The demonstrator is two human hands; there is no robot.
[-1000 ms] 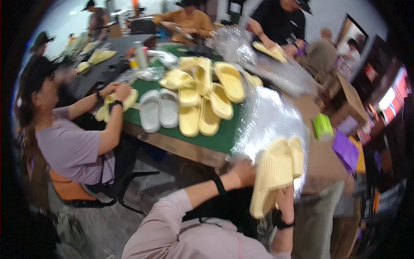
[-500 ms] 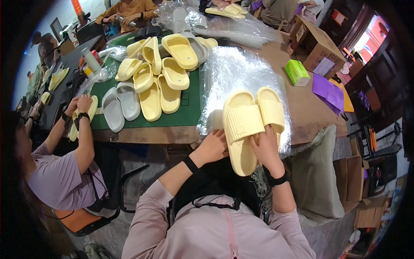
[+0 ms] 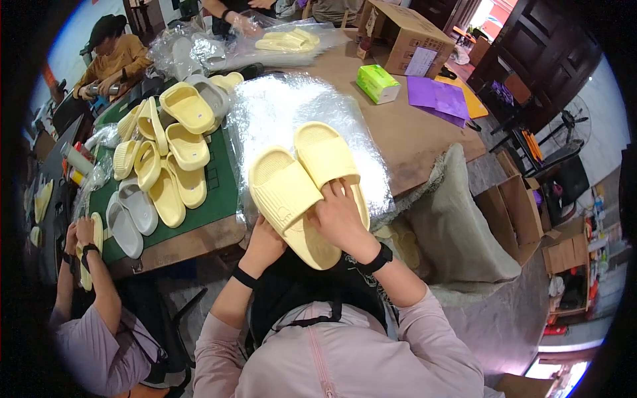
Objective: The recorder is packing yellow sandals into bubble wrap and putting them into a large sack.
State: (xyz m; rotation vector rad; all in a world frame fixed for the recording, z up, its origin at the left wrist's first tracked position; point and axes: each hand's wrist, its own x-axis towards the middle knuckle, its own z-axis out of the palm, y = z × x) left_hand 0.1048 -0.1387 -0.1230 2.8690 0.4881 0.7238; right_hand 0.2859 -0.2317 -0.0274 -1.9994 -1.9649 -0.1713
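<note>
A pair of yellow slide slippers is held in front of me, toes away, over clear plastic bags at the table's front edge. My right hand has its fingers curled at the inner edges of the two slippers, by the straps. At the outer side of the left slipper is my left hand, gripping from below, its fingertips hidden behind the sole. Left of the bags, a pile of yellow slippers and a pair of grey slippers lie on a green mat.
A green tissue pack, purple paper and a cardboard box are on the right of the table. A woven sack holding yellow slippers stands right of me. A co-worker handles a yellow slipper at left; others work across the table.
The view has swung right, so the table sits further left. My left hand has come against the left slipper. My right hand still holds the pair, now with the straps turned a little.
</note>
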